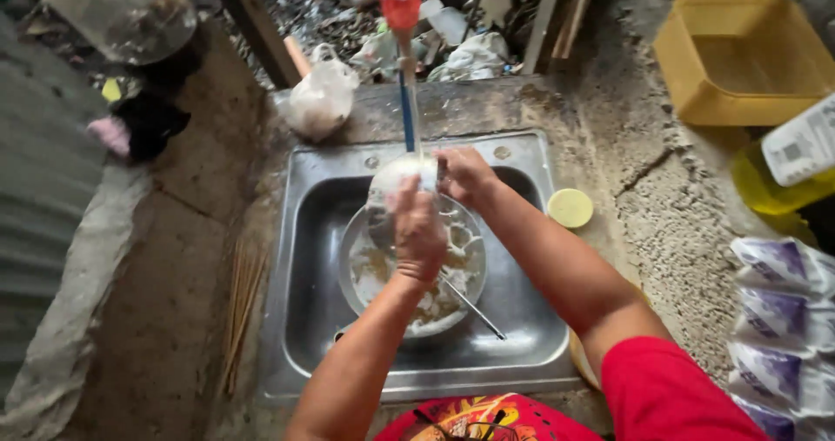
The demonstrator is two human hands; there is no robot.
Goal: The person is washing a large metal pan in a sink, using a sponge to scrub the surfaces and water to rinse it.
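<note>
Glass held between both hands (soapy) over the sink.

White-and-purple sachets lie stacked at the right edge, below a yellow bottle's white label.

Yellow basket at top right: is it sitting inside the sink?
No, the yellow basket sits on the concrete counter, well apart from the metal sink.

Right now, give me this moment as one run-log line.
left hand: holding glass | right hand: at glass rim | below: soapy bowl in steel sink | tap above
</note>
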